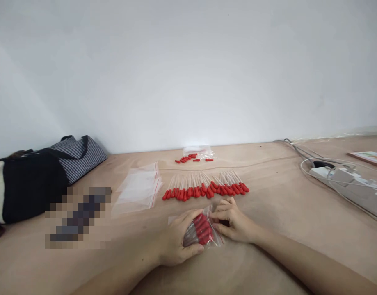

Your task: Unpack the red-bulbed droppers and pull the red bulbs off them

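A clear zip-lock bag [217, 237] lies on the table close to me, filled with several red-bulbed droppers [203, 229] whose bulbs point right. My left hand [180, 239] wraps over the bag's left part, thumb below and fingers above. At the bag's right end, by the red zip line, my right hand [233, 221] has its fingers curled and pinched on the bag's edge. Just beyond both hands runs a row of more droppers [206, 189], red bulbs toward me and clear stems pointing away.
Flat, unfilled zip-lock bags [135, 186] are stacked left of the row. Loose red bulbs [186, 158] and a clear bag [197, 150] lie near the wall. At left are a black bag [31, 184] and a blurred-out object [79, 217]; at right, a power strip [348, 184] with cables.
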A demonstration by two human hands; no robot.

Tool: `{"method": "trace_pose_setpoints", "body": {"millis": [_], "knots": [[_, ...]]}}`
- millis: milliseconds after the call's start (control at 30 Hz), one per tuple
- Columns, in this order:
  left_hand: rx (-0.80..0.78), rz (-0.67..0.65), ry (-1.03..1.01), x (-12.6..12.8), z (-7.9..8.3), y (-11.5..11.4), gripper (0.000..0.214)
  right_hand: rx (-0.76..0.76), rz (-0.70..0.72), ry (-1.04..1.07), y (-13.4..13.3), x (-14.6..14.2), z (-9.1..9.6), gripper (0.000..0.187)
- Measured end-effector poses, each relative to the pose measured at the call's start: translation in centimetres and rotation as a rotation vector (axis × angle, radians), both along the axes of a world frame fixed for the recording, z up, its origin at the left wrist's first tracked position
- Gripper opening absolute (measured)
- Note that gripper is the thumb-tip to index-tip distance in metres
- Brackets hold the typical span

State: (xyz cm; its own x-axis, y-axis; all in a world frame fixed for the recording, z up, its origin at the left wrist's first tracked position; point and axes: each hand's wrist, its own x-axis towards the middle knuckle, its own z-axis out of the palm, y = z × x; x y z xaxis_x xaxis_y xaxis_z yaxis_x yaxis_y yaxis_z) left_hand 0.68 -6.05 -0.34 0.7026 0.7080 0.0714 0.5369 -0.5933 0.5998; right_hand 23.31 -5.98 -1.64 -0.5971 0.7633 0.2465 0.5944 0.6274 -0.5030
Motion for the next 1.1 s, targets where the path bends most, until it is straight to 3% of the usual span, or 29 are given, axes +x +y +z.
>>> {"method": "trace_pose_setpoints", "body": {"millis": [200, 333, 600, 800, 967, 1100], "knots": [[-0.032, -0.005, 0.002, -0.4, -0.6, 0.4, 0.07, -0.049, 0.063, 0.119, 0.2, 0.0, -0.3, 0.035], [-0.007, 0.021, -0.012, -0.3, -0.8, 0.6, 0.065, -0.042, 0.143, 0.245, 0.4, 0.1, -0.5, 0.027], [0.008, 0.008, -0.018, -0.1, -0.5, 0.4, 0.065, -0.046, -0.02, 0.207, 0.2, -1.1, -0.7, 0.033], [0.006, -0.022, -0.037, -0.1, -0.5, 0.5, 0.064, -0.073, -0.112, 0.075, -0.6, -2.2, 0.3, 0.029], [-0.012, -0.021, -0.052, 0.0, 0.2, 0.3, 0.063, 0.009, -0.044, 0.089, -0.7, -2.3, 0.0, 0.008], [-0.024, -0.033, -0.049, 0.1, 0.6, 0.3, 0.063, 0.018, -0.033, 0.137, -0.3, -1.5, -0.1, 0.007]]}}
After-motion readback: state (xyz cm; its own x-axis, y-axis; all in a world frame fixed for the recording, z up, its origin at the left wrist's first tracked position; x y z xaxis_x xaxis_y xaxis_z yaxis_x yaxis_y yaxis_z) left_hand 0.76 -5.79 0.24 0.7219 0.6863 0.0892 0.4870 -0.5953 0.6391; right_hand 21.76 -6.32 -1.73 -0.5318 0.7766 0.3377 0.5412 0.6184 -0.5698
